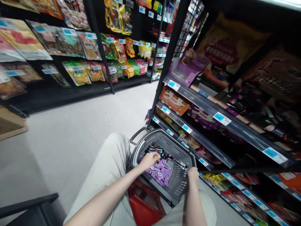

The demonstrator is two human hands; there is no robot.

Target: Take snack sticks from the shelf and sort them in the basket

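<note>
A grey plastic shopping basket [180, 185] rests between my knees, over something red. Inside lie shiny purple stick sachets [162, 172] in a pile, with slim black sachets [152, 150] along the far side. My left hand [150, 158] reaches into the basket above the pile, fingers curled together at the black sachets; what is between the fingertips is too small to make out. At the basket's right rim my right hand [193, 174] is closed, its fingertips at the end of a slim black sachet [182, 164] that slants toward the middle.
To the right stands a black shelf unit [197, 102] with boxed and bagged goods and blue-white price tags. A snack shelf [70, 94] runs along the far left. Pale floor [94, 122] lies between. A cardboard box [11, 122] and a black frame [30, 204] are at left.
</note>
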